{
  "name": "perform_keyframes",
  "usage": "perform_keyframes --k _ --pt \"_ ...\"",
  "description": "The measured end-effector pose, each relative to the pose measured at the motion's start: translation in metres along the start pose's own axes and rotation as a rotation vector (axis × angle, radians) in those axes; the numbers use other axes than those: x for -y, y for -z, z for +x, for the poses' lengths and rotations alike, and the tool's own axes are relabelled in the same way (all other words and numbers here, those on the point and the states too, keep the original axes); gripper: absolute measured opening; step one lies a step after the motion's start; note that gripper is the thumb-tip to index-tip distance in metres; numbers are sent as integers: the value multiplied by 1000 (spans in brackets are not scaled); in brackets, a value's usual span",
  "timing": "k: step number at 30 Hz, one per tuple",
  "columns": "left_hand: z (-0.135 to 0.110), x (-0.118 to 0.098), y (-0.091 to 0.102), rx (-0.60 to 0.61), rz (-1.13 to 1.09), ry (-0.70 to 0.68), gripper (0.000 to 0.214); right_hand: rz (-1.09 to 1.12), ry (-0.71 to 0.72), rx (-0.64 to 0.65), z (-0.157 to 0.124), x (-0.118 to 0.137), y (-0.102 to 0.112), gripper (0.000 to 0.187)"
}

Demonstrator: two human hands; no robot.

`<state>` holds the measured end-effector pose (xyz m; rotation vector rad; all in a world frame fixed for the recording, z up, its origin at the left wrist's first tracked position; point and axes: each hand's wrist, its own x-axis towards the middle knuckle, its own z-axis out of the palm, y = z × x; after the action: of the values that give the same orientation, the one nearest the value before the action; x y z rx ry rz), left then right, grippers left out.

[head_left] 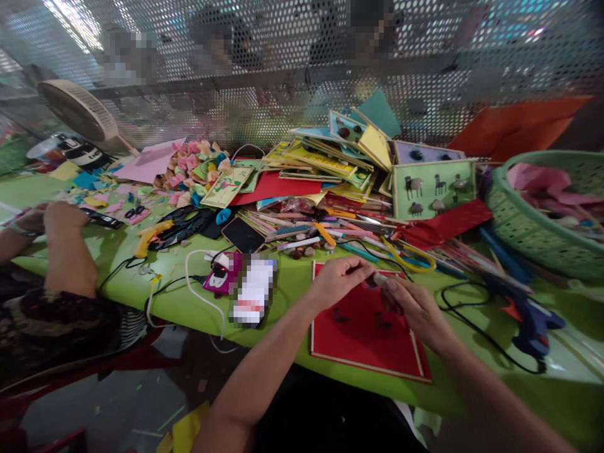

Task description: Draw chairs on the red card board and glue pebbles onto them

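Note:
My left hand (pixel 340 278) and my right hand (pixel 411 303) meet above a red framed board (pixel 363 336) lying on the green table (pixel 165 296). Both hands pinch one small pale object (pixel 379 279) between their fingertips; I cannot make out what it is. The red board carries a few small dark shapes under my hands. A blue glue gun (pixel 528 314) lies to the right of my right hand, its black cord looping toward the board.
Another person's arms (pixel 61 245) rest on the table at the left. A yellow glue gun (pixel 151 236), scissors, a phone (pixel 243 234), a power strip and cables lie mid-table. Stacked coloured cards and craft sticks fill the back. A green basket (pixel 533 233) stands at the right.

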<state>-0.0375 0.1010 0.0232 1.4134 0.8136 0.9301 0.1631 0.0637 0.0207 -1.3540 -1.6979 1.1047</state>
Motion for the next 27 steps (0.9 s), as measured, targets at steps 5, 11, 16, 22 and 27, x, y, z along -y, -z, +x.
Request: perform_keyframes --k 5,11,16,22,27 --pt "1 4 0 -9 -20 6 25 -26 15 -2 -1 1 1 55" --pt "3 8 -2 -29 -37 20 22 -27 24 -3 0 5 0 56" --pt "2 2 -1 -32 -48 13 27 -25 19 -20 1 1 1 56" --pt "2 1 -3 28 -110 18 39 -19 14 -29 1 2 1 55" --pt "3 4 -3 9 -139 18 39 63 14 -44 -1 3 3 49"
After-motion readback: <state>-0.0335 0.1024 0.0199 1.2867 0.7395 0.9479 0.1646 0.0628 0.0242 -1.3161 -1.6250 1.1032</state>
